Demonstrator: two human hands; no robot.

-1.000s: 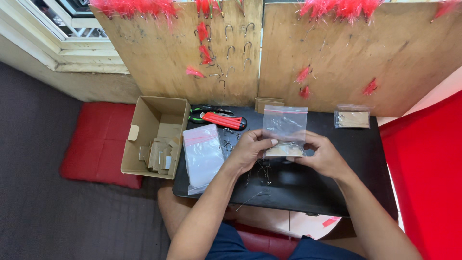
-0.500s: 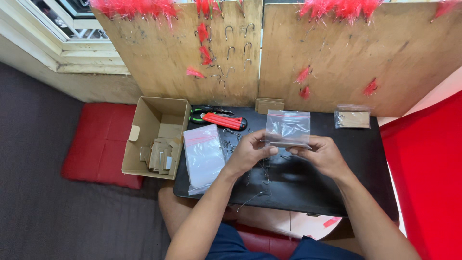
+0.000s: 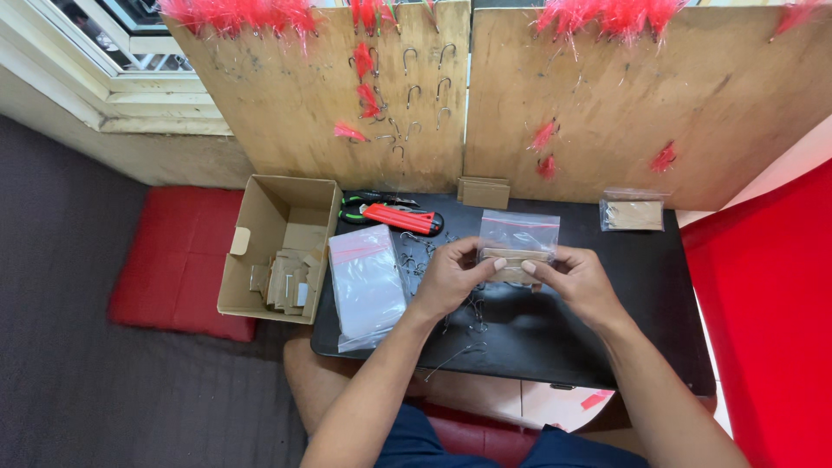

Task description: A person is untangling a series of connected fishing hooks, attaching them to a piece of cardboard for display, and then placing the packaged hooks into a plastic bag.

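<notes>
At frame centre, the left hand (image 3: 449, 279) and right hand (image 3: 576, 279) each pinch a small clear bag (image 3: 518, 244) above the black table (image 3: 607, 325), holding it upright, seemingly to keep its cardboard pieces (image 3: 513, 258) inside.

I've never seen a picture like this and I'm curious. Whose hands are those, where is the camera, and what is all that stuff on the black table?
The camera sits on a person's head and looks down, so you see that person's own arms. The left hand and right hand together hold a small clear bag with a red strip and a brown card inside. They work over a low black table. On it lie a stack of empty clear bags, a red-handled tool, loose metal hooks and another filled bag. Left of the table stands an open cardboard box holding brown cards. Behind it lean wooden boards with hooks and fluffy red feathers on them.
</notes>
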